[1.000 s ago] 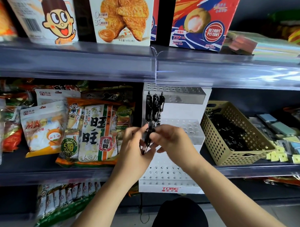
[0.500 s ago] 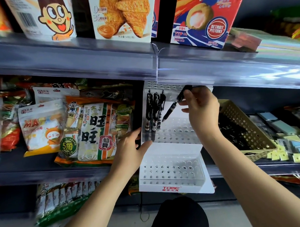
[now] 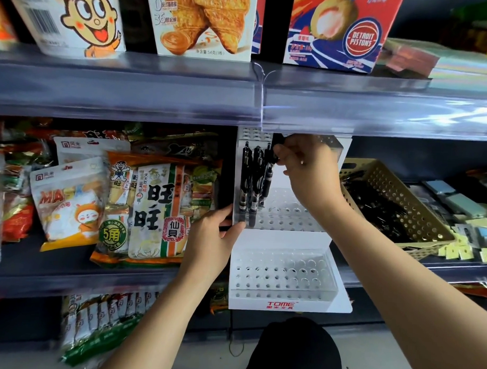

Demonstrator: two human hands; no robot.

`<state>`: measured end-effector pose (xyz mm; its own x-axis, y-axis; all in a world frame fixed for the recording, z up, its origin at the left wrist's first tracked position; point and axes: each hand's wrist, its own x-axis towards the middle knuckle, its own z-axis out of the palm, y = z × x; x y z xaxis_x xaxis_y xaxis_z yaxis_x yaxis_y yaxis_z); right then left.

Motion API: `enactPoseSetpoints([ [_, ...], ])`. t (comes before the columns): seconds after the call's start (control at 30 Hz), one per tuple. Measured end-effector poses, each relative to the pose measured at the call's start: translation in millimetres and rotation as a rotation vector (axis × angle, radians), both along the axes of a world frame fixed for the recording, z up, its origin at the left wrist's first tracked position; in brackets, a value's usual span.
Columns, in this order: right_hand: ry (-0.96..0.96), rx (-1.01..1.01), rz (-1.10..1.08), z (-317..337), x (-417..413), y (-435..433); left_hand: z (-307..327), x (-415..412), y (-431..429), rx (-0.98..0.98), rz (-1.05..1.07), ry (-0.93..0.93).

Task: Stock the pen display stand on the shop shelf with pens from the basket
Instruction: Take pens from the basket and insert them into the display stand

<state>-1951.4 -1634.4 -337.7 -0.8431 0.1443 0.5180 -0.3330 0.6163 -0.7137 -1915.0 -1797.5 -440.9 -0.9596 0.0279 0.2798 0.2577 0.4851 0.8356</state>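
Two hands at work, both on the pen display stand (image 3: pixel 287 238). Right hand (image 3: pixel 306 164): raised to the stand's top tier, just under the upper shelf rail (image 3: pixel 377 111), fingertips closed in a pinch on the cap end of one black pen (image 3: pixel 267 182), which hangs near upright with its tip down toward the holes of the middle tier. Left hand (image 3: pixel 210 238): at the stand's left edge, level with the middle tier, thumb on the front and fingers curled round the side wall, gripping it; a dark sliver shows between the fingers, and what it is cannot be told. Standing pens (image 3: pixel 249 181): black, upright in the stand's left-hand columns, immediately left of the held pen. Lower tier (image 3: pixel 283 271): white, perforated, with a red TOME mark on the front lip. Basket (image 3: pixel 391 189): tan, perforated, on the same shelf just right of the stand, holding loose black pens (image 3: pixel 374 213). Snack bags (image 3: pixel 153 208): packed on the shelf left of the stand. Printed boxes (image 3: pixel 204 23): on the shelf above the stand
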Motion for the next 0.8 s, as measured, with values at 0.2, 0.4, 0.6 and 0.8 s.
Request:
enactPoseSetpoints([
  [0.2,-0.088,0.119,0.002,-11.1,-2.5,-0.7,-2.0,-1.1,-0.9,-0.036,0.016,0.010],
  [0.4,-0.176,0.186,-0.037,-11.7,-4.6,3.5,-2.3,-0.5,-0.2,-0.038,0.024,0.002],
  [0.6,-0.228,0.163,-0.017,-21.1,1.4,8.9,-1.0,0.3,0.7,-0.059,0.036,-0.008],
  [0.8,-0.225,0.139,-0.050,-26.2,14.0,27.6,7.4,11.1,6.0,-0.102,0.132,0.052],
])
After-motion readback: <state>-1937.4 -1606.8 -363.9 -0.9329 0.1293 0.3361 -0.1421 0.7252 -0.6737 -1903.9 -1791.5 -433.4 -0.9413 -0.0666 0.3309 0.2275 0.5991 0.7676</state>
